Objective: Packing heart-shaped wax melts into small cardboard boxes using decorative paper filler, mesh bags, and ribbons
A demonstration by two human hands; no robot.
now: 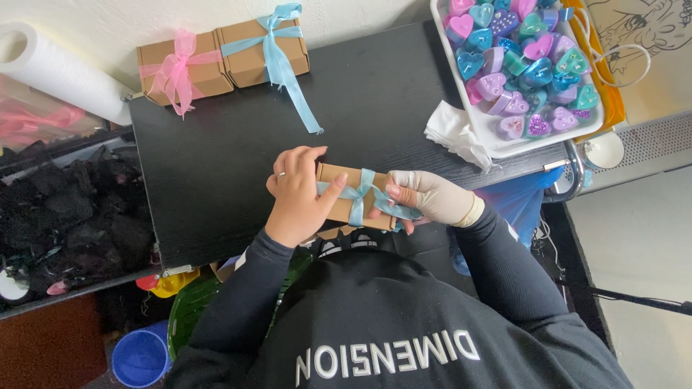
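Resting betw both grips: box [344,193]

A home craft corner: ribboned gift boxes [223,63], tray of heart candles [520,61].

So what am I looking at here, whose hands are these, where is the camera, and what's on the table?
This is one view from a camera worn on a person's head, looking down. There is no machine. The left hand, bare, and the right hand, gloved, hold a small brown box and work a blue ribbon tied round it. On the black table sit two finished boxes, one with a pink bow and one with a blue bow. A white tray holds glittery heart shapes. A paper roll lies at the left.
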